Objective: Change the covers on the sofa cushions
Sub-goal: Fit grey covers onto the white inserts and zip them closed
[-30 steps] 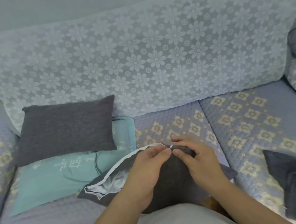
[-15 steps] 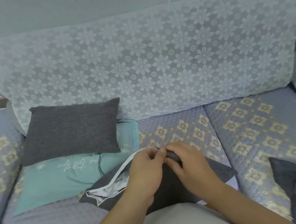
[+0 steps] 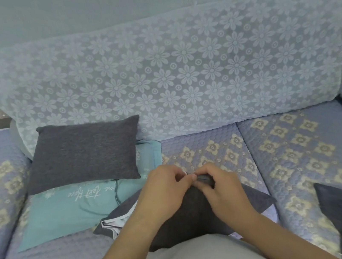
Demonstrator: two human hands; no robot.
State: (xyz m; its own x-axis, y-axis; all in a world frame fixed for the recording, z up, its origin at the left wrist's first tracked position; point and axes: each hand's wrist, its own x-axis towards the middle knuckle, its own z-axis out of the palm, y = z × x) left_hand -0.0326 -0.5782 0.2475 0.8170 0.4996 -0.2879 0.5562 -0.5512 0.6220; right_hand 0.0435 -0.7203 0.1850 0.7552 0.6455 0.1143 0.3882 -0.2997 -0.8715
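Hands meet at the cushion's top edge: your left hand (image 3: 164,194) and right hand (image 3: 221,189) pinch the dark grey cover (image 3: 193,217), teal cushion (image 3: 70,209) at nine o'clock.

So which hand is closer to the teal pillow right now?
Left. The left hand pinches the dark grey cover right beside the teal pillow, near its right edge. The right hand grips the same cover farther right, with the left hand between it and the pillow.
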